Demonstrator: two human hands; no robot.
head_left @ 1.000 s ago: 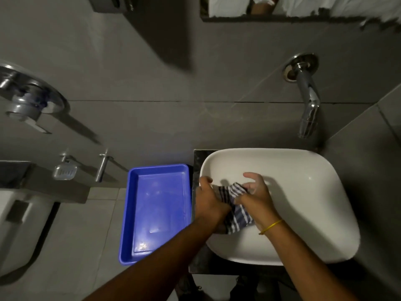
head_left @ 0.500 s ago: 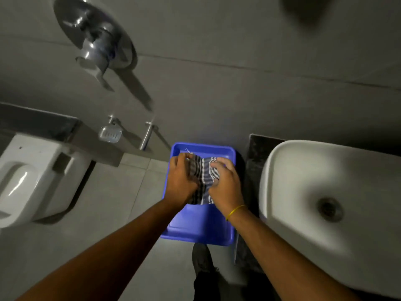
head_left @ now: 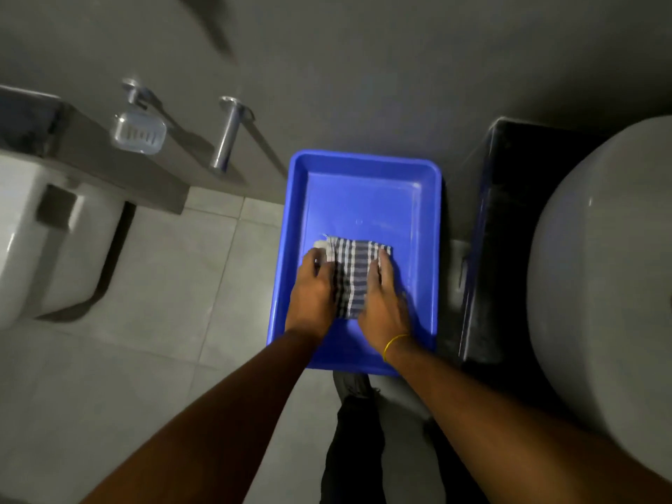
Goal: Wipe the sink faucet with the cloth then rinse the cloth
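Observation:
A striped blue-and-white cloth (head_left: 351, 271), folded into a rectangle, lies flat on the floor of a blue plastic tray (head_left: 363, 160). My left hand (head_left: 312, 292) rests on the cloth's left edge, fingers curled over it. My right hand (head_left: 381, 303), with a yellow band at the wrist, presses on its right edge. The white sink basin (head_left: 600, 285) shows only partly at the right edge. The faucet is out of view.
A dark counter block (head_left: 502, 231) stands between the tray and the basin. A white toilet (head_left: 36, 231) is at the left under a grey ledge. A clear soap dish (head_left: 138, 132) and a chrome peg (head_left: 227, 136) project from the wall. Pale floor tiles lie below.
Both hands carried the cloth out of the sink basin leftward over the blue tray, then lowered it flat onto the tray floor. The view swung left, away from the faucet.

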